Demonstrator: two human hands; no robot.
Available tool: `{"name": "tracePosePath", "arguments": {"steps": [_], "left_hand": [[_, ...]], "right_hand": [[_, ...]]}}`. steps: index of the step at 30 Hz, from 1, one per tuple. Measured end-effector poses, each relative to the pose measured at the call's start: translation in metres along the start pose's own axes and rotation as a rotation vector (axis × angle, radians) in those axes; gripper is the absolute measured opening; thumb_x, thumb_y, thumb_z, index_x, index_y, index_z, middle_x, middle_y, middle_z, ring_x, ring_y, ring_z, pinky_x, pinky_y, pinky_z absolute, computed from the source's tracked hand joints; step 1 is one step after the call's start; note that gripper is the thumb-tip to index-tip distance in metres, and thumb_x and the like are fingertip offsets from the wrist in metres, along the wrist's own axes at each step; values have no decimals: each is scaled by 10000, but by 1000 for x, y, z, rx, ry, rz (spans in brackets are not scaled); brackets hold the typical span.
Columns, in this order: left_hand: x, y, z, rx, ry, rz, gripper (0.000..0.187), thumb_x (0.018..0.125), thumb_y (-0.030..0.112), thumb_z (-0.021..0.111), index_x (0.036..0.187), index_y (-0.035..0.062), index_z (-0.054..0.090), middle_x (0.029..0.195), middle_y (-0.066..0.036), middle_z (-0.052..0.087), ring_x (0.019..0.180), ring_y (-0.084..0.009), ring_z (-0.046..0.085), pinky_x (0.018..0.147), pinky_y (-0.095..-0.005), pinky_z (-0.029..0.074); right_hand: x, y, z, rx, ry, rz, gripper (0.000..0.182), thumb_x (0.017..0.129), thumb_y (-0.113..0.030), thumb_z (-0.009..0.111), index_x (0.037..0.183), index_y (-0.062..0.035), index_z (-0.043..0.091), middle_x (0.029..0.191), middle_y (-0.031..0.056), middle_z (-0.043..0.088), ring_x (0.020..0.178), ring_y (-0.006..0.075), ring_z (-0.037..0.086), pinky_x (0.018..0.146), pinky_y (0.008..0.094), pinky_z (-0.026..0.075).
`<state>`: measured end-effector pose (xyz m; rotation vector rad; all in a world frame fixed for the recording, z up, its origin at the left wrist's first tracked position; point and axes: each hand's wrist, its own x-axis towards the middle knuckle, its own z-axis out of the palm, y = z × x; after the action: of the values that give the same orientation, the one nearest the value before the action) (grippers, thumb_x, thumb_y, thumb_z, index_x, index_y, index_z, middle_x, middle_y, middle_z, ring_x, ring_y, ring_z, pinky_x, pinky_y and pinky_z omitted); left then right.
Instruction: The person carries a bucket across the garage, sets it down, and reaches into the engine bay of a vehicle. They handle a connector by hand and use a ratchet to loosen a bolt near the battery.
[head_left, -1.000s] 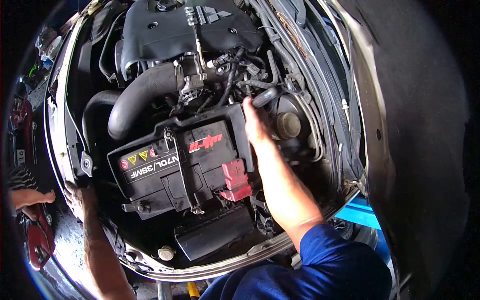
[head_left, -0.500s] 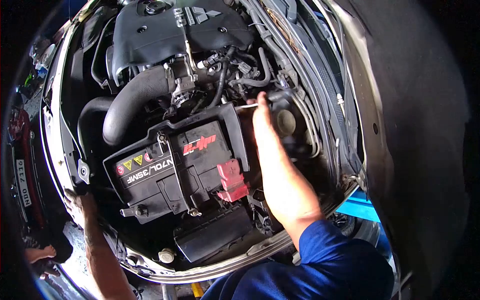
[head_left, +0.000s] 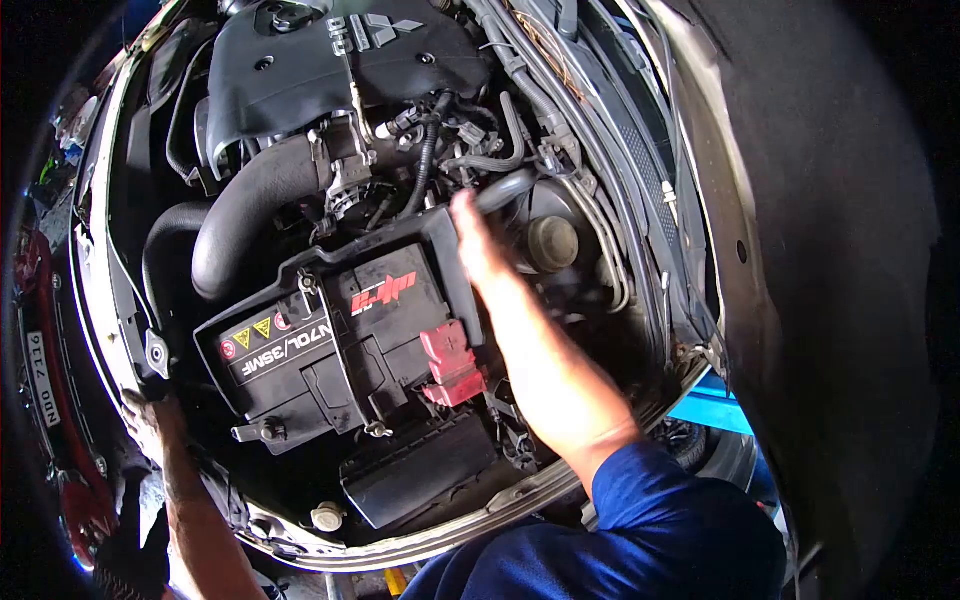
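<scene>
My right hand (head_left: pixel 478 235) reaches into the engine bay beside the upper right corner of the black battery tray (head_left: pixel 455 262). It is edge-on; what its fingers hold, if anything, is hidden. My left hand (head_left: pixel 155 425) rests on the car's front edge, just below a round metal cap (head_left: pixel 156 353), its fingers over the rail. Between my arms lies the battery (head_left: pixel 335 335), with a metal hold-down bar (head_left: pixel 340 350) across it and a red terminal cover (head_left: pixel 452 365) at its right end.
An engine cover (head_left: pixel 340 60) is at the top, with a thick black intake hose (head_left: pixel 245 215) below it. A round reservoir cap (head_left: pixel 551 244) lies right of my right hand. A red car with a plate (head_left: pixel 44 380) stands at far left.
My right hand has moved left, toward the tray corner, and the thin light object at its fingertips no longer shows. The view has shifted slightly. My left hand stays on the front edge.
</scene>
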<state>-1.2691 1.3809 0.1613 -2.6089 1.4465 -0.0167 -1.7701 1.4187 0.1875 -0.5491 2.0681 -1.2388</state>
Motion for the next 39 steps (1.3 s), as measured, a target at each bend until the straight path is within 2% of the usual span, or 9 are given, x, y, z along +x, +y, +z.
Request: {"name": "tracePosePath", "arguments": {"steps": [2, 3, 8, 9, 10, 11, 15, 17, 39], "left_hand": [[-1, 4, -5, 31, -17, -10, 931, 755, 626, 566, 1400, 48, 226, 1415, -189, 301, 1307, -334, 297, 1071, -436, 265], [0, 3, -7, 33, -13, -5, 931, 755, 626, 566, 1400, 48, 226, 1415, -189, 301, 1307, -334, 297, 1071, -436, 265], [-2, 0, -2, -45, -18, 1, 932, 755, 611, 576, 1400, 40, 220, 1411, -193, 304, 1307, -321, 298, 1070, -441, 260], [1, -1, 0, -34, -12, 0, 931, 755, 610, 578, 1401, 43, 221, 1411, -192, 303, 1307, -321, 298, 1070, -441, 260], [0, -1, 2, -32, -7, -3, 929, 754, 608, 580, 1401, 46, 221, 1412, -191, 303, 1308, -322, 297, 1070, -441, 260], [1, -1, 4, -33, -5, -1, 928, 753, 606, 581, 1402, 49, 221, 1412, -190, 303, 1308, -322, 296, 1071, -441, 260], [4, -3, 5, -35, 6, -5, 923, 750, 599, 589, 1404, 62, 223, 1414, -188, 301, 1310, -323, 292, 1072, -440, 259], [4, -2, 5, -32, 6, -3, 920, 748, 596, 593, 1405, 68, 223, 1415, -186, 300, 1311, -323, 291, 1073, -439, 259], [9, -10, 11, -44, -20, -28, 950, 737, 591, 612, 1424, 94, 183, 1430, -186, 278, 1331, -324, 258, 1094, -434, 225]], "right_hand": [[-11, -1, 5, -37, 60, -187, 595, 872, -620, 409, 920, -61, 608, 893, 34, 576, 870, 133, 476, 786, 310, 391], [7, 1, -8, 324, -39, 172, 613, 875, -603, 415, 1013, -36, 604, 996, 82, 585, 953, 180, 499, 868, 343, 379], [-28, -11, 1, -117, -66, -236, 596, 901, -565, 384, 1088, -47, 613, 1147, 118, 573, 1165, 228, 429, 994, 361, 297], [-13, -12, -11, -100, -79, -46, 585, 906, -562, 373, 1097, -67, 620, 1178, 98, 562, 1203, 220, 404, 1016, 356, 280], [-8, -13, -17, -115, -113, -20, 575, 908, -511, 411, 1198, -25, 510, 1176, 154, 564, 1110, 246, 505, 953, 363, 362], [-11, -10, -14, -189, -49, -109, 476, 940, -464, 365, 1106, -91, 610, 1134, 46, 582, 1101, 164, 496, 1004, 324, 316], [6, 32, -16, -242, -329, -108, 360, 870, -137, 380, 1194, -149, 534, 1189, 132, 554, 1189, 236, 466, 1026, 341, 335], [11, 40, -11, -285, -263, -312, 302, 857, -167, 447, 1111, -78, 586, 1075, 125, 611, 1076, 258, 548, 938, 338, 416], [21, 9, -1, 386, -718, 633, 226, 830, -237, 567, 955, -62, 637, 894, 83, 645, 831, 200, 613, 757, 336, 499]]}}
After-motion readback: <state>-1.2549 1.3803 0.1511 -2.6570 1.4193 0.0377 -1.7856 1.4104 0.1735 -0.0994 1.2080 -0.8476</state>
